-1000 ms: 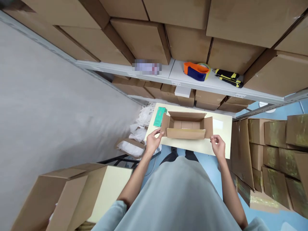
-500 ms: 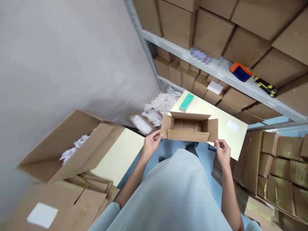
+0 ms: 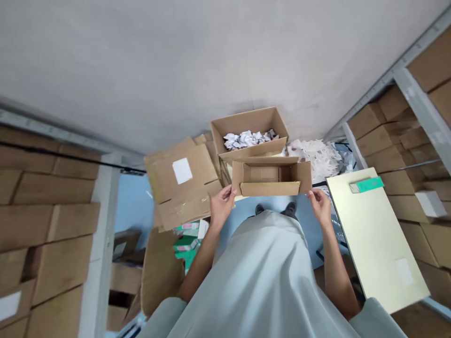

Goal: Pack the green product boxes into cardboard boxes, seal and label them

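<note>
Between my two hands hangs a small open cardboard box (image 3: 269, 189), its flaps folded outward and its inside bare. My left hand (image 3: 221, 205) pinches the flap at its left end. At the other end, the right flap is pinched by my right hand (image 3: 320, 204). Just behind the held box stands a larger open carton (image 3: 253, 152) with crumpled white paper (image 3: 248, 139) inside. Left of it lie flattened cardboard sheets (image 3: 193, 178) bearing a white label.
A cream table (image 3: 373, 234) on the right carries a green box (image 3: 367, 185). White paper scraps (image 3: 312, 157) are heaped by the wall. Green packs (image 3: 186, 244) lie in a big carton at lower left. Shelves of cartons (image 3: 52, 225) flank both sides.
My view and body have turned left, so the paper-filled carton is now ahead and the cream table is to the right. Both hands have kept their hold on the small box.
</note>
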Motion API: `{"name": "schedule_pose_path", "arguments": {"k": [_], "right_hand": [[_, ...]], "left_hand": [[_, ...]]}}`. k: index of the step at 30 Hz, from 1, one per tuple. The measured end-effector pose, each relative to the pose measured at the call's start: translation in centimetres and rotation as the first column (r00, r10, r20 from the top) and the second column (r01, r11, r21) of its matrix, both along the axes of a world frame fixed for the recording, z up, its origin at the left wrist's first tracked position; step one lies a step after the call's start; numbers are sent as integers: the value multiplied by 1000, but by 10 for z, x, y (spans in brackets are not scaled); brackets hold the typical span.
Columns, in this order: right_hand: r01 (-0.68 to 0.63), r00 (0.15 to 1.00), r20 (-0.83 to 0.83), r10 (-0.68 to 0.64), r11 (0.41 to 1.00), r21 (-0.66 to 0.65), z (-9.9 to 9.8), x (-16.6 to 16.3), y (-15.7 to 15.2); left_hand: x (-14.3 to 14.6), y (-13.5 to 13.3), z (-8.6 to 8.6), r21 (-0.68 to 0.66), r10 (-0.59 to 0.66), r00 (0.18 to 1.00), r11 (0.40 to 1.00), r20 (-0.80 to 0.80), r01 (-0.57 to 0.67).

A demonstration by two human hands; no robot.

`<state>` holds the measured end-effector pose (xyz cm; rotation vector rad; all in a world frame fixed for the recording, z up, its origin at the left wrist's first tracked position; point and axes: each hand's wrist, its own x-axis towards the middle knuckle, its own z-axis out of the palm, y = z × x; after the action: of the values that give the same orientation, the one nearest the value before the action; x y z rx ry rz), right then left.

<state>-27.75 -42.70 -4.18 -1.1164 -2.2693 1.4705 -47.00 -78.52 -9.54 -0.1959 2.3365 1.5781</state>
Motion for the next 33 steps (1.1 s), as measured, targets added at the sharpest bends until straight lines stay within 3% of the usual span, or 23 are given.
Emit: {"name": "schedule_pose_path", "arguments": {"k": [5, 10, 13, 19, 24, 27, 29, 31, 33], "right_hand": [[-168, 984, 54, 168, 986, -4, -17, -89, -1], [-229, 966, 115, 232, 973, -36, -29, -140, 16], [-310, 932, 176, 315, 949, -56, -20, -158, 33], [-410, 892, 231, 389, 911, 47, 12, -203, 63], [-503, 862, 154, 483, 850, 153, 21, -264, 78], [-620, 784, 174, 595, 751, 225, 19, -310, 83], [-725, 689, 272, 672, 636, 265, 13, -345, 83], [-844, 536, 451, 714, 457, 280, 3, -382, 78], [-943, 332, 664, 671, 228, 242, -12, -417, 69]], "left_hand": [[-20, -13, -9, -18, 164, 986, 986, -11, -164], [-45, 2, -13, -74, 206, 978, 976, -25, -207], [-52, 7, 7, -101, 208, 975, 971, -76, -215], [-65, 33, 67, -66, 252, 924, 957, -288, -282], [-87, 73, 82, 1, 204, 947, 978, -247, -210], [-96, 90, 78, 9, 186, 956, 982, -226, -189], [-99, 96, 74, -10, 165, 963, 985, -212, -171], [-98, 99, 70, -25, 139, 970, 989, -199, -147], [-96, 100, 66, -34, 112, 976, 992, -186, -121]]}}
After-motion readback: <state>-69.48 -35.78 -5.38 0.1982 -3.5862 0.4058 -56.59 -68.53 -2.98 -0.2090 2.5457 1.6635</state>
